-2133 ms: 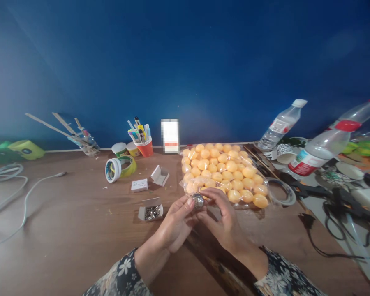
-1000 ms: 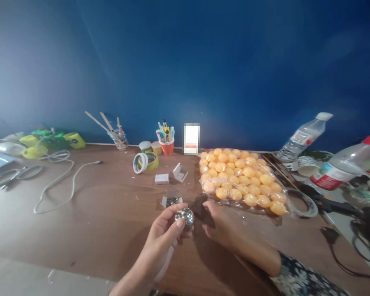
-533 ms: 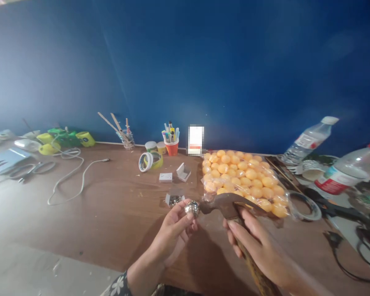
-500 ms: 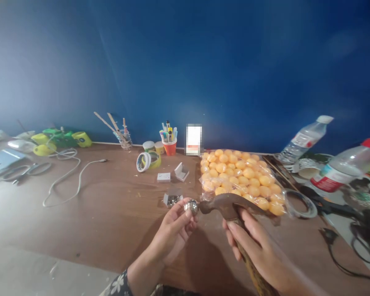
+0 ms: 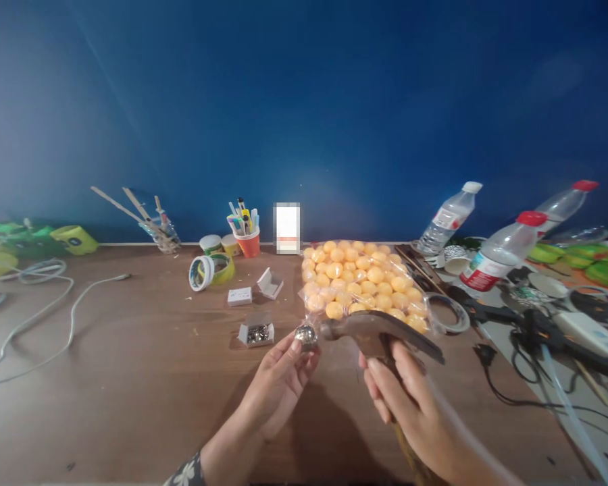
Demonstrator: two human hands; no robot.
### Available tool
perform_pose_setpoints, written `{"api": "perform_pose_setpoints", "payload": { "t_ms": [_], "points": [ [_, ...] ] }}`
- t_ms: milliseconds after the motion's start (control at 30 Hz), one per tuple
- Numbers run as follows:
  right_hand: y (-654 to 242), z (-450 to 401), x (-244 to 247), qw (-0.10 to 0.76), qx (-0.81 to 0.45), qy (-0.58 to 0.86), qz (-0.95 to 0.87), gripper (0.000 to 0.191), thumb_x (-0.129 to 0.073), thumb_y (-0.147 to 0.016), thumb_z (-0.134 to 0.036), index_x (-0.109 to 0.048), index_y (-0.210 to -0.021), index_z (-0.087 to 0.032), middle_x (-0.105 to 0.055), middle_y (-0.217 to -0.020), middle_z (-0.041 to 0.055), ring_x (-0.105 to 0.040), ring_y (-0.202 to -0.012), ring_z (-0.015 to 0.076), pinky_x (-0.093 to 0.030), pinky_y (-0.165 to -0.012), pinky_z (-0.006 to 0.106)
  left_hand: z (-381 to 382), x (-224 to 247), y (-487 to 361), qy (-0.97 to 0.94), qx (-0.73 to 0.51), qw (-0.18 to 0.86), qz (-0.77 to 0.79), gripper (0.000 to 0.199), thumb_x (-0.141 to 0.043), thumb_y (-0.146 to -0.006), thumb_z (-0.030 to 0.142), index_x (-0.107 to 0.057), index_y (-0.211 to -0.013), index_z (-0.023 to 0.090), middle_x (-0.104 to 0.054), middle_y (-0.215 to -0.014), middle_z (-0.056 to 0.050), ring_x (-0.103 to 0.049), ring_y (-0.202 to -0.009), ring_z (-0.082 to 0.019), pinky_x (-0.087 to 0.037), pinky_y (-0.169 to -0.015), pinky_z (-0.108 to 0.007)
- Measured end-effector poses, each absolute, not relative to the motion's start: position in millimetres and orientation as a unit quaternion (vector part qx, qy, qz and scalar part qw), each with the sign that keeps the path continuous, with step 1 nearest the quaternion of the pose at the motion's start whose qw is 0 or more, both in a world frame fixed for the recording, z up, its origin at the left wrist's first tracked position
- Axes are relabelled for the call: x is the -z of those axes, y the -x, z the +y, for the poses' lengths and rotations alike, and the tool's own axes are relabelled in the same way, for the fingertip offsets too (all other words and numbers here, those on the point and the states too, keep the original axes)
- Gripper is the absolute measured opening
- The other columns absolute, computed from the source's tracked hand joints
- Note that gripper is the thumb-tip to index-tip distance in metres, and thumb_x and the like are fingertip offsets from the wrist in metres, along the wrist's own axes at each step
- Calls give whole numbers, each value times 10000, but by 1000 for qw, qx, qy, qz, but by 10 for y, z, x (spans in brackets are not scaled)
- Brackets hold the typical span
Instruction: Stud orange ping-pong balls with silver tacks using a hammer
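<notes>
My left hand (image 5: 276, 383) pinches a small shiny silver ball (image 5: 305, 337) between thumb and fingers, above the brown table. In my right hand (image 5: 404, 390) is a claw hammer (image 5: 369, 331), gripped round its wooden handle just below the dark metal head. The hammer's striking face points at the ball from the right, with a narrow gap between them in this view. Just left of the ball, on the table, lies an open small box (image 5: 243, 334) of tiny metal pieces. Most of the lower handle is hidden by my right hand.
A clear bag of orange balls (image 5: 357, 277) lies behind the hammer. Farther left stand small white boxes (image 5: 240, 296), tape rolls (image 5: 201, 273) and an orange cup of pens (image 5: 248, 244). Bottles (image 5: 501, 253), a tape ring (image 5: 459, 314) and black cables (image 5: 496, 388) crowd the right.
My view has turned to the right, so the table items sit farther left and more of the right side shows. Both hands keep their grips on the ball and the hammer.
</notes>
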State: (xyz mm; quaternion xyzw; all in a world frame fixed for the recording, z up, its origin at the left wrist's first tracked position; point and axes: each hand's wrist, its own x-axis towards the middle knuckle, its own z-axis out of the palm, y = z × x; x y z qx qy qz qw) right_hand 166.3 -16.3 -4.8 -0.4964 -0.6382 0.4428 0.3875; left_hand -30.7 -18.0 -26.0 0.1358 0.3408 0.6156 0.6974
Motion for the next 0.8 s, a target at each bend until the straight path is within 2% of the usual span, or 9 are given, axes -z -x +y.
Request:
{"api": "perform_pose_setpoints", "payload": {
  "t_ms": [233, 500, 700, 800],
  "points": [
    [-1663, -152, 7, 337, -524, 497, -604, 401, -451, -893, -587, -516, -1007, -208, -526, -620, -38, -480, -473, 110, -459, -486, 240, -188, 250, 292, -155, -588, 718, 339, 199, -715, -803, 208, -717, -988, 136, -726, -965, -64, -665, -841, -129, -517, -843, -241],
    [-1754, -126, 17, 357, -524, 484, -603, 323, -387, -948, -525, -480, -912, -218, -502, -662, -36, -442, -494, 96, -436, -517, 246, -172, 213, 309, -184, -583, 711, 348, 310, -655, -853, 215, -649, -1160, 177, -702, -1067, -88, -655, -952, -167, -499, -879, -282],
    [-1743, -164, 44, 365, -494, 497, -613, 298, -386, -951, -508, -465, -961, -221, -521, -670, -29, -465, -514, 110, -450, -526, 253, -179, 259, 266, -188, -593, 706, 338, 304, -665, -845, 208, -660, -1143, 155, -699, -1062, -86, -651, -945, -161, -483, -920, -291],
    [-1735, -162, 65, 330, -490, 504, -629, 317, -385, -946, -522, -465, -1000, -220, -513, -647, -39, -466, -501, 112, -459, -541, 261, -196, 277, 239, -189, -592, 700, 352, 355, -687, -829, 230, -650, -1175, 161, -704, -1058, -97, -656, -901, -159, -501, -889, -304]
  ]
}}
